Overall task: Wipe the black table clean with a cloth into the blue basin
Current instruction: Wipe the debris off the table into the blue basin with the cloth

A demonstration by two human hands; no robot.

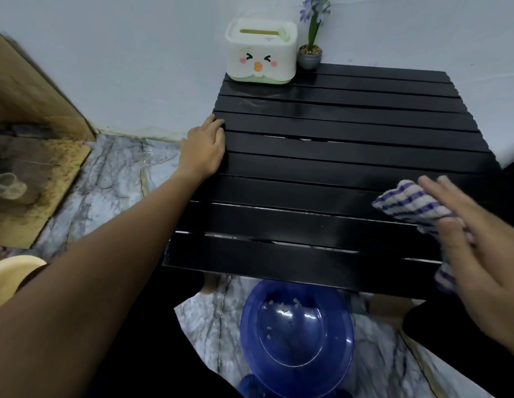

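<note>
The black slatted table (pixel 336 156) fills the middle of the view. My left hand (pixel 204 147) grips its left edge, fingers curled over a slat. My right hand (pixel 474 242) holds a blue-and-white striped cloth (pixel 411 205) against the table's right front area, the hand blurred by motion. The blue basin (pixel 296 334) stands on the floor just below the table's front edge, with several small white crumbs inside.
A white tissue box with a cartoon face (pixel 260 51) and a small potted purple flower (pixel 310 50) stand at the table's back left corner against the wall. Brown boards (pixel 34 168) lie on the marble floor at left. A cream stool edge (pixel 11 274) shows at lower left.
</note>
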